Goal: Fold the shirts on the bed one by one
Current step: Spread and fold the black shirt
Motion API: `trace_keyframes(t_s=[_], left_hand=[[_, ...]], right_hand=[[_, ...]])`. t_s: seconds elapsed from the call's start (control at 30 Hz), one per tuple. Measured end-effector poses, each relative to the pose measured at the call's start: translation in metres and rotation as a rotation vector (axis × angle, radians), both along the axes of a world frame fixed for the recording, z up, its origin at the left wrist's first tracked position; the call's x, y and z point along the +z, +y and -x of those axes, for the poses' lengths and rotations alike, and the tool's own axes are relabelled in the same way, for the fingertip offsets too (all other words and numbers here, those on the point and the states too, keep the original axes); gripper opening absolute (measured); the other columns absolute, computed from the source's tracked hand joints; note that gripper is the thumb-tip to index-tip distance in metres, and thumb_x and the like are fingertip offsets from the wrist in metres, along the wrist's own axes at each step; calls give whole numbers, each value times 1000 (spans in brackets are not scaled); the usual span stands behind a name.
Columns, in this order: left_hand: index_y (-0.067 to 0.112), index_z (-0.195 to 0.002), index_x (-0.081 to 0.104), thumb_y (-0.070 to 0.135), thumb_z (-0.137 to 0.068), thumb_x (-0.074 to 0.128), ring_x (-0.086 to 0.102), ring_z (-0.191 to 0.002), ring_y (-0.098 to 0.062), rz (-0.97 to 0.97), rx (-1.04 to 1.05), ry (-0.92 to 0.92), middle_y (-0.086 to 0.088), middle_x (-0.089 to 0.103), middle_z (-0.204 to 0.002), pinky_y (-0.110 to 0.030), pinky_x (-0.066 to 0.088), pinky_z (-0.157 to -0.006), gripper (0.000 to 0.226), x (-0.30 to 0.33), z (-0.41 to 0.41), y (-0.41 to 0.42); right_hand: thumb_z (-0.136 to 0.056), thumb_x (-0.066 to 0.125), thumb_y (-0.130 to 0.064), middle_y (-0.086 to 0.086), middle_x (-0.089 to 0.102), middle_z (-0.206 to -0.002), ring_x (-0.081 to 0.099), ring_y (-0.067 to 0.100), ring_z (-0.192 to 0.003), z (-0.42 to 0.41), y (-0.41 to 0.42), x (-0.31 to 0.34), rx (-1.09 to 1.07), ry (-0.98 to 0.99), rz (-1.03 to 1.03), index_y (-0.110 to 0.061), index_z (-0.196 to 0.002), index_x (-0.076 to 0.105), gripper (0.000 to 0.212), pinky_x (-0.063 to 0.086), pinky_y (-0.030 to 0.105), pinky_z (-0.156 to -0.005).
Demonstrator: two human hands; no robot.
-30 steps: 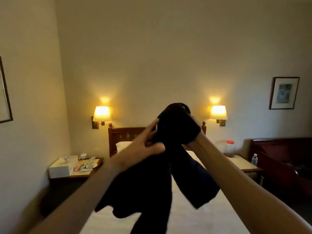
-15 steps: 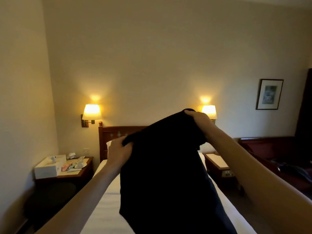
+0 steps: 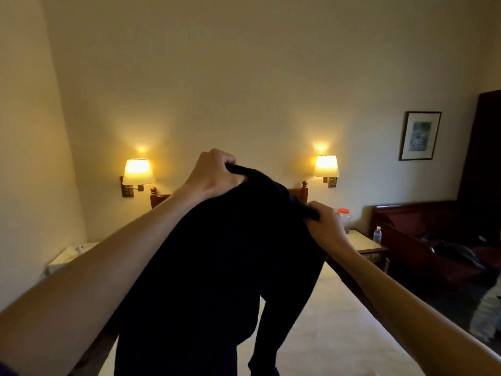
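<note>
Raised since before, the left hand (image 3: 214, 175) and lower right hand (image 3: 322, 221) each pinch the black shirt (image 3: 222, 267), which hangs lengthwise toward the bed (image 3: 339, 335).

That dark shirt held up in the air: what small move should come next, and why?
Probably lower the dark shirt flat onto the bed. Left hand and right hand grip its top edge, so it hangs in the air, and folding seems easier on a surface.

No legible text (dim room).
</note>
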State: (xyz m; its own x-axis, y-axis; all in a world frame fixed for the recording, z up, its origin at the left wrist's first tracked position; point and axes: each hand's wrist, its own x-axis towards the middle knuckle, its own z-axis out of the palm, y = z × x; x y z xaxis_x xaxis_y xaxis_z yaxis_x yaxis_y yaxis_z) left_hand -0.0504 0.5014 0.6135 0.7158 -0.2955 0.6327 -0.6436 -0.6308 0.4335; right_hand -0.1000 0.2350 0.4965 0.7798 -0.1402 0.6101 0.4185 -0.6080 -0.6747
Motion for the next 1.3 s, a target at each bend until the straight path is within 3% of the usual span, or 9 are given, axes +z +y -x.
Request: trace_keyframes(t_s=[0.1, 0.2, 0.4, 0.63, 0.8, 0.93, 1.03, 1.17, 1.3], left_hand=[[25, -82, 64, 74, -52, 82, 58, -67, -2, -379, 42, -16, 11, 65, -74, -22, 44, -57, 61, -3, -1, 34], [32, -108, 49, 61, -61, 84, 53, -73, -3, -687, 139, -24, 17, 58, -82, -21, 35, -57, 65, -12, -6, 67], [22, -70, 65, 12, -83, 75, 56, -67, -15, -224, 187, 163, 1, 60, -69, -24, 36, -57, 20, -18, -7, 128], [10, -103, 75, 19, -91, 71, 68, -61, -10, 720, -52, 430, 3, 73, -72, -18, 49, -51, 15, -9, -2, 124], [10, -91, 75, 33, -80, 82, 67, -53, -10, 591, 22, 441, 6, 70, -60, -19, 48, -48, 26, -5, -1, 113], [14, -81, 77, 39, -77, 83, 68, -57, -9, 598, 39, 271, 3, 72, -66, -20, 48, -49, 26, 7, -9, 95], [16, -67, 71, 43, -82, 77, 57, -48, -8, 338, 172, 310, 8, 60, -52, -19, 37, -45, 32, 5, -7, 91], [21, -60, 70, 46, -82, 75, 50, -45, -7, 498, 160, 108, 12, 53, -48, -19, 33, -46, 34, 6, -9, 93], [19, -74, 72, 35, -91, 70, 55, -58, -7, 104, 235, 56, 8, 60, -60, -11, 32, -47, 23, 2, -1, 93]], right_hand=[[-100, 48, -2, 0, 66, -100, 64, 7, -95, -6, 1, 35, 55, 65, -126, -20, -104, 65, 26, 51, 17, -81], [-100, 49, -8, -1, 66, -101, 61, 12, -97, -12, 15, 64, 41, 38, -55, -14, -111, 66, 21, 50, 24, -82], [-93, 65, -25, 9, 68, -75, 61, 19, -65, -15, 21, 89, -53, -4, -13, -6, -90, 73, 20, 49, 23, -61], [-94, 59, -1, 0, 66, -97, 60, 11, -86, -16, 20, 104, -74, -214, 118, -8, -111, 66, 19, 42, 11, -73], [-103, 46, -18, 10, 64, -91, 57, 21, -80, -11, 9, 117, -27, 99, 159, -11, -98, 62, 18, 41, 27, -67], [-90, 65, -50, 1, 64, -81, 61, 16, -72, -2, -1, 117, -74, -57, 213, -15, -90, 63, 35, 46, 26, -63], [-91, 67, -38, 8, 63, -69, 60, 23, -63, 0, -12, 115, -109, 48, 403, -12, -73, 65, 31, 54, 40, -67], [-100, 53, -37, 4, 55, -62, 50, 16, -53, -10, -18, 120, -109, -54, 237, -9, -76, 60, 38, 39, 28, -56], [-103, 48, -29, 11, 57, -74, 54, 21, -66, -12, -17, 122, -8, 321, 432, -3, -87, 62, 33, 42, 29, -69]])
